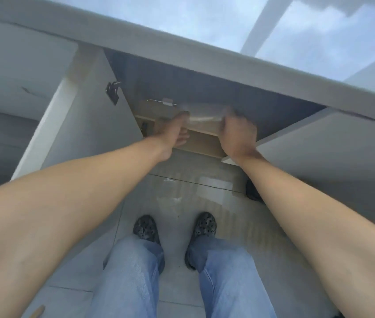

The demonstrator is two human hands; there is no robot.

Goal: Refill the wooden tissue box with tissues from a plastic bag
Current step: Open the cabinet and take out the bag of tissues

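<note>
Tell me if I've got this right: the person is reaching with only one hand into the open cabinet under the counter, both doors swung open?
Not quite. The head view shows both hands, the left hand and the right hand, reaching into the cabinet under the counter. The doors are open, as you said.

Mid-frame, the dark cabinet opening [204,92] is roofed by the thick grey countertop edge [181,49] and flanked by the open grey door [94,115] on the left and another grey door [319,143] on the right. The pale tiled floor [181,198] below lies open, apart from two dark patterned shoes [146,228].
</note>
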